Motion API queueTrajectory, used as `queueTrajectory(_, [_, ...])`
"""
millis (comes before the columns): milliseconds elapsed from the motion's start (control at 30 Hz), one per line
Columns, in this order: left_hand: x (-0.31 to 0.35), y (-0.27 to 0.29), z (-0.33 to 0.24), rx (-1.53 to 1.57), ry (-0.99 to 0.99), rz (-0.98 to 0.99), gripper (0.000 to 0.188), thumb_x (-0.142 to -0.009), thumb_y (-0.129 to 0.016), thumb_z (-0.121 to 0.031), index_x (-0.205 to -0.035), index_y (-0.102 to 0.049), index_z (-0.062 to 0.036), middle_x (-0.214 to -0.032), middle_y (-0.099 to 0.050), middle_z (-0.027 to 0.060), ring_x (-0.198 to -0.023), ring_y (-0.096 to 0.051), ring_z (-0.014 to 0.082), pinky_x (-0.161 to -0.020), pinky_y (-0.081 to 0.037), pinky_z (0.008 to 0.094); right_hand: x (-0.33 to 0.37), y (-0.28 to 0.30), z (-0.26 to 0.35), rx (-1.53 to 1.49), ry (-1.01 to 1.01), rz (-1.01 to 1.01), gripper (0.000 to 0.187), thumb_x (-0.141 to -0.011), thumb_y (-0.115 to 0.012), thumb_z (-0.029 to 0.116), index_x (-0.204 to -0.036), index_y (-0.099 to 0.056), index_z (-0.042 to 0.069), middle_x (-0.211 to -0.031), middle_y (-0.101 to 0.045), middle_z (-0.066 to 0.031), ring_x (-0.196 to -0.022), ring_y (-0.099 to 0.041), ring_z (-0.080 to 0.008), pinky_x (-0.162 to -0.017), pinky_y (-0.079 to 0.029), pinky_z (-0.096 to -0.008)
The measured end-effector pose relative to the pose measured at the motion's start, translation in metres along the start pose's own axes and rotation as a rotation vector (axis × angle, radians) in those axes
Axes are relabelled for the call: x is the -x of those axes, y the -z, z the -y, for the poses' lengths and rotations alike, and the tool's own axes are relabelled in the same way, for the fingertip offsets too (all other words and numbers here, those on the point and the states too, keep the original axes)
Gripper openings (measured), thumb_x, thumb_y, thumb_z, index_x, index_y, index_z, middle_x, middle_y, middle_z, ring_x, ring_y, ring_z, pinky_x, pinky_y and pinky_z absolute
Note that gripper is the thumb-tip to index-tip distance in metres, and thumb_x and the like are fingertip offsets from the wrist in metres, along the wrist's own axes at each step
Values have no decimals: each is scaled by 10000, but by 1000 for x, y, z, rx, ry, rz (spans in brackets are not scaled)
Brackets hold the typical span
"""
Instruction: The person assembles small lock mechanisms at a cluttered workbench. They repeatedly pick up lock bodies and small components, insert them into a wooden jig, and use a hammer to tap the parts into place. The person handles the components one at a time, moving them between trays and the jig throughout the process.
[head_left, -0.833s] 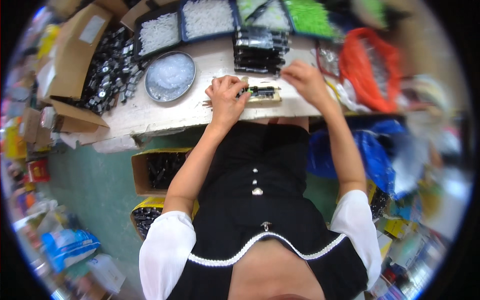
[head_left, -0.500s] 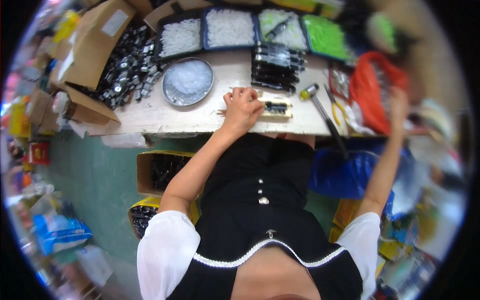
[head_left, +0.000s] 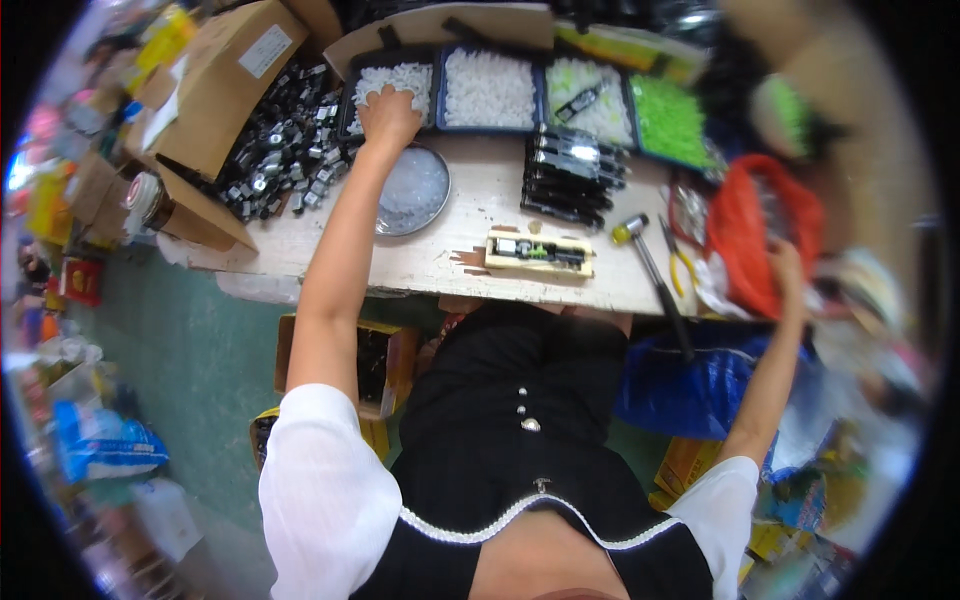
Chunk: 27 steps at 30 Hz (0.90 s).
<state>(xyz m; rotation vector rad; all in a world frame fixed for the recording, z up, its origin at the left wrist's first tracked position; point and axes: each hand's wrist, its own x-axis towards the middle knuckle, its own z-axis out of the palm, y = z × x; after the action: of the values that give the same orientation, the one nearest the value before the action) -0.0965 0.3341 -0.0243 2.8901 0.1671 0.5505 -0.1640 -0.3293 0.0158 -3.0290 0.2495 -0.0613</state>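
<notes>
My left hand (head_left: pixel 390 118) reaches over the round metal dish and down into the leftmost tray of small white plastic pieces (head_left: pixel 415 78). Its fingers look apart, with the tips among the pieces. At the far right my right hand (head_left: pixel 785 262) is at the mouth of a red plastic bag (head_left: pixel 742 215); its fingers are too blurred and hidden to read. Between the hands, near the table edge, lies a cream-coloured fixture (head_left: pixel 500 268) holding a black part assembly (head_left: pixel 540 252) with a whitish block and a bit of green. Neither hand touches it.
The metal dish (head_left: pixel 412 190) holds pale, translucent stuff. A heap of metal-and-black parts (head_left: pixel 285 150) spills from a cardboard box (head_left: pixel 225 95). Black assemblies (head_left: pixel 570 175) are stacked by trays of white and green pieces (head_left: pixel 670 120). A hammer (head_left: pixel 655 280) and yellow-handled pliers (head_left: pixel 682 268) lie right.
My left hand has left the fixture and moved up and left to the white pieces, uncovering the fixture. My right hand stays at the red bag, slightly lower. The view has shifted a little.
</notes>
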Motion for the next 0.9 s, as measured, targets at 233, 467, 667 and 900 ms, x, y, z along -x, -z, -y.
queueTrajectory(233, [-28,-14,7,-41,-25,111,172,-732,-648,-189,-867,-701,-97,-897,-653,105,-901,-612,301,-800,-467,428,-6,0,-9,44,14,-1,203,-704,-610,115,-867,-646,1,-867,-648,-195,-852,-629,-310,-737,-472,-377])
queueTrajectory(467, [-35,-21,59,856,179,-20,172,-688,-723,-152,-824,-698,-50,-780,-668,67,-734,-627,188,-670,-457,279,10,17,5,-170,-175,-4,164,-699,-620,40,-856,-633,-7,-806,-657,-119,-793,-626,-194,-715,-473,-315])
queueTrajectory(667, [-27,16,45,1255,421,-98,128,-788,-666,-129,-907,-655,-85,-816,-661,16,-758,-596,112,-602,-372,217,14,14,-32,-179,7,-218,157,-764,-580,58,-904,-634,12,-823,-650,-119,-799,-619,-202,-744,-463,-308])
queueTrajectory(900, [-12,25,38,1670,326,-82,122,-821,-643,-79,-930,-616,-32,-754,-644,66,-653,-628,141,-554,-491,245,14,-5,-31,72,-74,-200,207,-769,-603,125,-937,-638,10,-895,-650,-169,-870,-624,-308,-769,-467,-368])
